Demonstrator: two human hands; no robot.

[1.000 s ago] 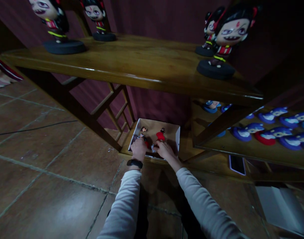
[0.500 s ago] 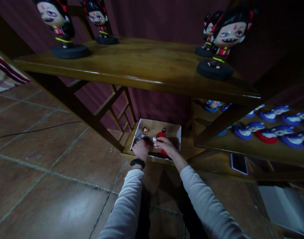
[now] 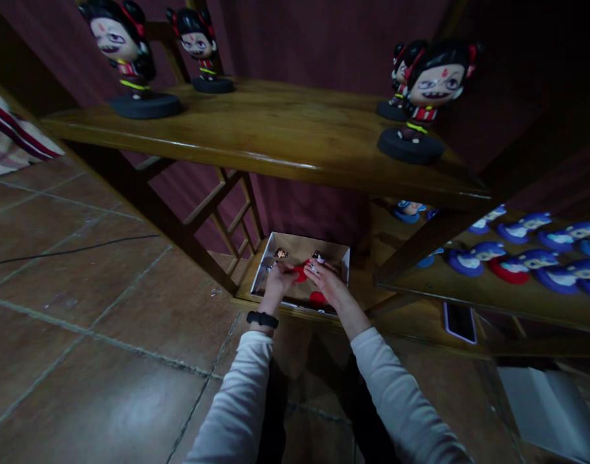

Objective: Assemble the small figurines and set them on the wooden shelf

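Note:
An open cardboard box (image 3: pixel 345 263) with white outer walls stands on the lowest shelf. Both hands reach into it. My left hand (image 3: pixel 278 281), a black watch on its wrist, curls its fingers round a small red figure piece (image 3: pixel 300 273). My right hand (image 3: pixel 326 280) meets it over the same red piece, fingers pinched on it. More small figure parts lie in the box: a dark-haired head (image 3: pixel 280 253) at the back left and a red piece (image 3: pixel 316 298) near the front.
Several big-headed dolls on black bases (image 3: pixel 411 145) stand on the wooden shelf (image 3: pixel 275 129) above. Blue and red figures (image 3: pixel 512 264) fill a shelf at the right, a phone (image 3: pixel 458 320) lies below them. Tiled floor (image 3: pixel 82 309) and a cable lie left.
Both hands rose from the box's front edge and came together over a red piece, lifting it toward the box's middle. The view shifted slightly right.

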